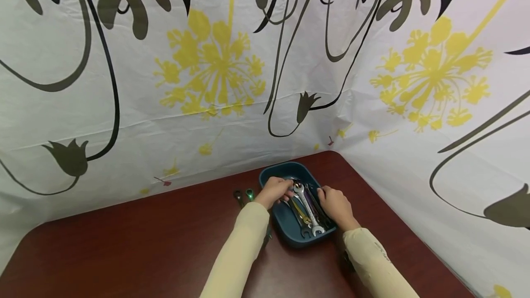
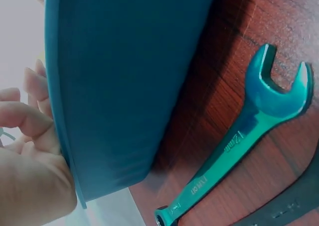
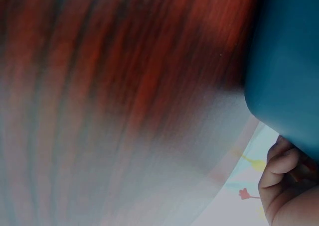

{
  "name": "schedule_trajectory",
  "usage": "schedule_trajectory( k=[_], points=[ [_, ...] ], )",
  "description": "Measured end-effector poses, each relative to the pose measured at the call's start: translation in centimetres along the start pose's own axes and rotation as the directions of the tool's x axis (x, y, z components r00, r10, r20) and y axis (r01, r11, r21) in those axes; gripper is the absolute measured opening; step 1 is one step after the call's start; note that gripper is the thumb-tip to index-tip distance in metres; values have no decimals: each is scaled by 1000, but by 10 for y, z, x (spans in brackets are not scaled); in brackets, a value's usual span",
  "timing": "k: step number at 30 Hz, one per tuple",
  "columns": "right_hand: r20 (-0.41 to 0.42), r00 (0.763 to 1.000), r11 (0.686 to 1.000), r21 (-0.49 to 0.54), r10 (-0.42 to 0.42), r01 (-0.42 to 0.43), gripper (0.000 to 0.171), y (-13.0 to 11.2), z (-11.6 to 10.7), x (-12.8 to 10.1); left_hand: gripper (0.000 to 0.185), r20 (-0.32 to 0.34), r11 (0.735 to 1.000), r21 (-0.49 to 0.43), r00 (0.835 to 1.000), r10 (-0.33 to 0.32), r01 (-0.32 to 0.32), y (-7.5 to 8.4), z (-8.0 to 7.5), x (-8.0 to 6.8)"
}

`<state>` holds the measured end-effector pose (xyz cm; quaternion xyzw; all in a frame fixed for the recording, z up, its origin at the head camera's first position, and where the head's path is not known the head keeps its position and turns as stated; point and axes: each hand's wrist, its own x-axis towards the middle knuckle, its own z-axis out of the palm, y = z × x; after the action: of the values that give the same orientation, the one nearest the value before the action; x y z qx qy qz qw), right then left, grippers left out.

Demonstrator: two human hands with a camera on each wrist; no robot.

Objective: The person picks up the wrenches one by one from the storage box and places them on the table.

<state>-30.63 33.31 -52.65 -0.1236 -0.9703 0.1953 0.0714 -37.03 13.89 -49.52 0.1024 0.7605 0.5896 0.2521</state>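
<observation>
Lying lengthwise in the tray, the wrench (silver) points toward the wall.

Green wrench handle reads "12mm"; a second marking is unclear.

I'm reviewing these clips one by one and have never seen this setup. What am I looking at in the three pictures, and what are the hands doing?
No machine here: a person works with two bare hands and wears three cameras. The wide picture comes from the head, looking down at a dark red table in front of a flowered curtain. On the table stands a blue tray holding several wrenches. The left hand and the right hand both reach into the tray; whether either grips a wrench is hard to tell. The other two pictures come from the wrists, very close up. The left wrist view shows the tray's outer wall and a green wrench lying on the table beside it. The right wrist view is mostly blur.
</observation>
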Motion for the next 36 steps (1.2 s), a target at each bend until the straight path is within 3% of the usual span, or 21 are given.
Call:
schedule_trajectory(
  k=[4, 8, 13, 17, 24, 31, 36],
  points=[
    [-1, 1000, 1000, 4, 5, -5, 35, 1, 1, 1, 32, -47, 998, 56, 999, -19, 22, 1, 4, 2],
    [-2, 1000, 1000, 5, 6, -6, 34, 1, 1, 1, 34, -94, 979, 196, 995, -34, 52, 1, 10, 5],
    [2, 1000, 1000, 0, 13, -13, 35, 2, 1, -1, 40, -140, 907, 414, 990, -22, 79, 2, 19, 2],
    [-7, 1000, 1000, -2, 15, -15, 37, 0, 2, -1, 44, -157, 844, 529, 988, 0, 84, 2, 25, -2],
    [-28, 1000, 1000, -6, 7, -7, 33, 0, 1, 2, 48, -187, 799, 594, 982, 30, 89, 0, 30, 2],
    [-20, 1000, 1000, 11, 22, -21, 32, 1, 3, 2, 52, -185, 684, 720, 982, 25, 118, -1, 36, 0],
    [-23, 999, 1000, 7, 26, -26, 34, 1, 4, 2, 48, -195, 644, 756, 980, 48, 119, -4, 38, -1]
  ],
)
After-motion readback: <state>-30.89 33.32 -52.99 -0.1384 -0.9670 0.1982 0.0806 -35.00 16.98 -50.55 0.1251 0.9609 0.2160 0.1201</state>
